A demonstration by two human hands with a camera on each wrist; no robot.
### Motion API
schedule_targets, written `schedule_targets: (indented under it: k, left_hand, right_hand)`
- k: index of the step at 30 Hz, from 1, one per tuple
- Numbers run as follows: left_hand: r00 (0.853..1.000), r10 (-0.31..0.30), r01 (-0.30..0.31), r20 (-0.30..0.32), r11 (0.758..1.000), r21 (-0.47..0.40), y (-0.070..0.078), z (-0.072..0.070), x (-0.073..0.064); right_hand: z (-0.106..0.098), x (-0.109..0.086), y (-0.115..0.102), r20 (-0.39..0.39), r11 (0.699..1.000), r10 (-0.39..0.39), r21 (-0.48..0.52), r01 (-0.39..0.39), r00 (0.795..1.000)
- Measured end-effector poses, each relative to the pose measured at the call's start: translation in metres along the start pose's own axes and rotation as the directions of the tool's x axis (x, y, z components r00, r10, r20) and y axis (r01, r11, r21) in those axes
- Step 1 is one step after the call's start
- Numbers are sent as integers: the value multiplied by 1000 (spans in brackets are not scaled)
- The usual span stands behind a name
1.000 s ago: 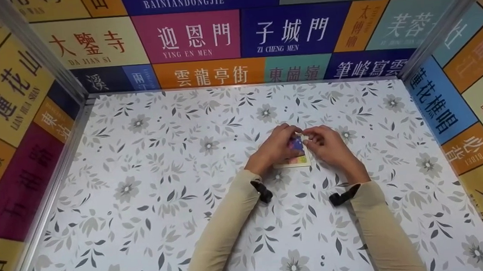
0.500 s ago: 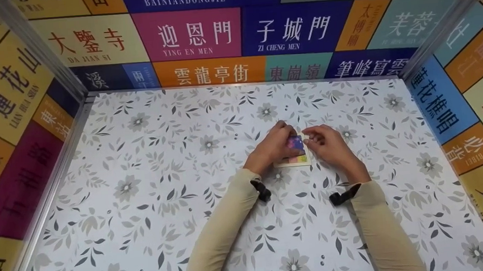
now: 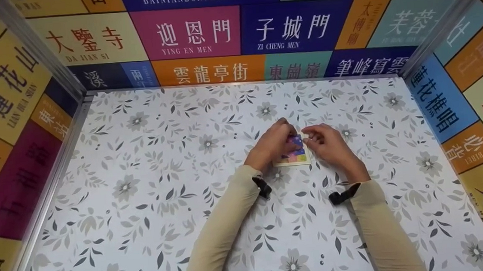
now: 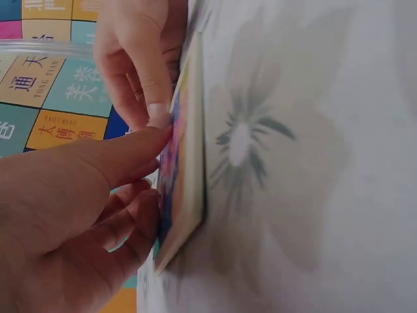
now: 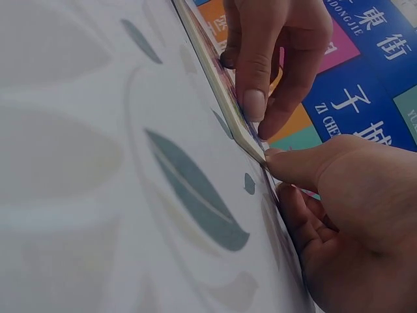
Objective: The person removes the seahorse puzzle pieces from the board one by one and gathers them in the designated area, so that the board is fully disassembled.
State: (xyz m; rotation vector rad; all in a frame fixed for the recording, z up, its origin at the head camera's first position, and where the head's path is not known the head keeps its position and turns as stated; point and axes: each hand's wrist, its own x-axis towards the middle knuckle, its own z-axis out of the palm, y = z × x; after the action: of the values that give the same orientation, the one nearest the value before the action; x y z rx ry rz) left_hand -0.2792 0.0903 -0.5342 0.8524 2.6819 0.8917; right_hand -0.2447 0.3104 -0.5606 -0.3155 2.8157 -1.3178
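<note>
Picture board [image 3: 296, 158] flat on tabletop [image 3: 144, 220], between hands. Left grip [image 3: 273, 143] half-curled over face; cannot tell if pinching. Right grip [image 3: 328, 145] curled round far right corner, thumb at edge. Probably light, stiff, slick-faced; best held by pale border [image 3: 292, 164], lightly.

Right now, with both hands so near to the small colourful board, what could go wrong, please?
First, the board lies on the floral tabletop with the right hand at its edge, so a sideways push might slide it.
Second, the left hand hides part of it from the head camera, so a misplaced touch there could go unnoticed.
Third, the two hands' fingers are close together and might bump.
</note>
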Motion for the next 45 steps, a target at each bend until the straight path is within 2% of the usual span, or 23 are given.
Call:
schedule_targets:
  k: [11,20,29,33,39,45]
  left_hand:
    - [1000,-6,6,9,1000,2,2,-4,1]
    - [1000,1,-1,2,999,-46,2,-2,0]
    - [998,52,-55,-45,996,-74,-1,3,-1]
    - [997,53,-56,-51,996,-64,1,3,-1]
    - [996,82,-82,-46,997,12,5,2,-2]
    - [996,84,-84,-13,996,0,5,1,-3]
  right_hand:
    - [1,1,1,10,1000,-6,9,6,1000]
    - [0,-1,-2,7,1000,-1,-5,1,1000]
    - [1,0,0,-5,1000,-6,6,6,1000]
    - [1,0,1,-5,1000,-9,-7,9,1000]
    - [1,0,1,-21,999,-23,-36,22,1000]
    - [2,0,2,-20,999,-20,-26,19,1000]
